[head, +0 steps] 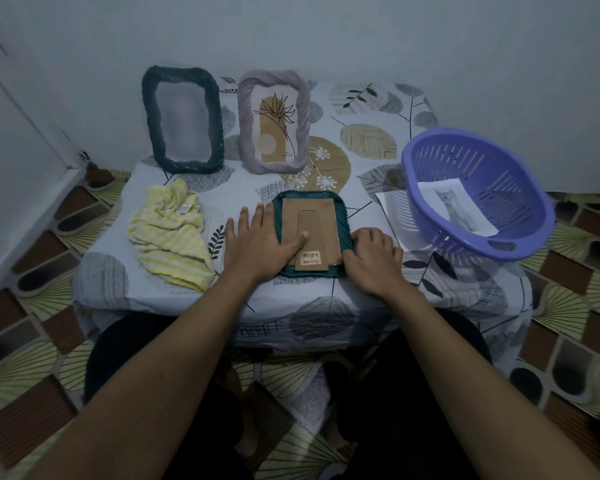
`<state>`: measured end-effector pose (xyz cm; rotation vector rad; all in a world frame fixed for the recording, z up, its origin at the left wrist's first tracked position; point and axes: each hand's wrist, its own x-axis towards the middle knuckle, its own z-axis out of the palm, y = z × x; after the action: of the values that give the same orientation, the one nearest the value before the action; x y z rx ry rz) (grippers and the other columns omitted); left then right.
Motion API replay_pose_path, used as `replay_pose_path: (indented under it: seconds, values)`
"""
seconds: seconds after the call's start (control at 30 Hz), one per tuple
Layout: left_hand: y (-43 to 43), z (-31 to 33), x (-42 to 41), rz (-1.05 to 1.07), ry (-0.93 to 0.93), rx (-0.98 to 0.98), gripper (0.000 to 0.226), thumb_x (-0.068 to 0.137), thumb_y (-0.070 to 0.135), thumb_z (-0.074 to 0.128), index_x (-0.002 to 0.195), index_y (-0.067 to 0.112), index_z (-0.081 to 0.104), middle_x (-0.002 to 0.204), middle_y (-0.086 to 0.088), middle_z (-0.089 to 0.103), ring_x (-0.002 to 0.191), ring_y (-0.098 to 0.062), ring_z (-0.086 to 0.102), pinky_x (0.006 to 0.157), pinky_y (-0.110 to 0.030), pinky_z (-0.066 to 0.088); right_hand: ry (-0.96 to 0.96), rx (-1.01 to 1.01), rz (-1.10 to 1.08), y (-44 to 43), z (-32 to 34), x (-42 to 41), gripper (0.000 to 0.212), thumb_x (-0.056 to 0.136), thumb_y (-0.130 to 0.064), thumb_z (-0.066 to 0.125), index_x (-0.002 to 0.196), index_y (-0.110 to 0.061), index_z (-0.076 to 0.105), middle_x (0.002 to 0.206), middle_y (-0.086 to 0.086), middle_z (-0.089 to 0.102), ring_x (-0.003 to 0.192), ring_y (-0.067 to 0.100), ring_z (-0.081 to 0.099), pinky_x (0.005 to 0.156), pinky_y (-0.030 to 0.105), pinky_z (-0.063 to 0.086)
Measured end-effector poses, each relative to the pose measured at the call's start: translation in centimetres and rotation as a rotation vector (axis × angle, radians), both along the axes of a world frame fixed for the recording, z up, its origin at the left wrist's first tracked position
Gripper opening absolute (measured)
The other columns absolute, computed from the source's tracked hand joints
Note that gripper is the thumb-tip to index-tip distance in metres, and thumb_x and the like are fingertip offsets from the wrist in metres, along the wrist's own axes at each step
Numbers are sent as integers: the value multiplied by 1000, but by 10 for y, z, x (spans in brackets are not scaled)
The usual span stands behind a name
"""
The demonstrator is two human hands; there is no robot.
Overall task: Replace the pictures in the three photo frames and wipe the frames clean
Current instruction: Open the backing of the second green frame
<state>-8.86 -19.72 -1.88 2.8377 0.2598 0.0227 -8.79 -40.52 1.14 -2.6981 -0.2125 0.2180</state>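
The teal frame (305, 196) lies face down near the front middle of the table (111, 282), which is covered by a leaf-patterned cloth. Its brown cardboard backing (326, 216) faces up, with the folding stand (309, 225) flat against it and a barcode sticker (310, 255) near the closer end.

The left hand (257, 239) rests flat over the frame's left rim, fingers straight and spread, and its thumb lies on the cardboard. The right hand (373, 259) is at the frame's near right corner, fingers curled over the rim there and gripping it. The two hands sit apart, one on each side of the frame.

Two more frames stand upright at the back of the table, side by side. The dark green frame (182, 119) is on the left and its picture is too blurred to read. The grey frame (274, 121) to its right shows a line drawing of a plant on tan shapes.

A crumpled yellow-and-white striped cloth (168, 233) lies left of the left hand, close but not touching. On the right side of the table a purple slotted basket (499, 233) sits tilted with its opening toward the camera and holds a printed cat picture (459, 207). Another white sheet (394, 211) pokes out from under the basket's left side.
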Motion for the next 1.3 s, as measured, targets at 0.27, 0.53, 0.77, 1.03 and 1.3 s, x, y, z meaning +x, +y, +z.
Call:
replay_pose_path:
  seconds: [0.27, 0.53, 0.77, 1.03, 1.3]
  values:
    - [1, 0, 1, 9, -14, -29, 106, 79, 91, 23, 159, 22, 11, 167, -3, 13, 153, -27, 6, 122, -53, 1, 59, 27, -91, 6, 7, 8, 38, 88, -31, 53, 123, -18, 46, 133, 6, 42, 127, 26, 32, 101, 39, 24]
    - [1, 1, 0, 80, -193, -151, 99, 69, 88, 49, 144, 23, 44, 143, -2, 52, 136, -26, 40, 116, -49, 25, 12, 160, -116, 16, 9, 5, 60, 88, -33, 56, 145, -27, 40, 147, 5, 39, 137, 26, 30, 108, 41, 20]
    - [-9, 5, -4, 148, -229, -155, 67, 69, 83, 59, 111, 31, 61, 119, 4, 59, 118, -23, 48, 100, -43, 32, 40, 167, -139, 21, 11, 5, 50, 91, -36, 53, 141, -32, 49, 147, 2, 39, 139, 23, 27, 108, 40, 19]
    - [-23, 11, -6, 137, -202, -197, 61, 75, 77, 59, 113, 29, 61, 122, 1, 58, 121, -25, 46, 102, -43, 32, 38, 171, -224, 17, 12, 4, 47, 90, -37, 51, 136, -29, 53, 146, 2, 43, 138, 23, 28, 107, 44, 20]
    - [-20, 15, -10, 116, -187, -309, 35, 91, 56, 53, 113, 31, 63, 126, 0, 59, 124, -25, 42, 106, -43, 28, 76, 262, -255, 13, 15, 2, 41, 93, -37, 49, 133, -29, 56, 147, 0, 43, 138, 22, 28, 107, 44, 19]
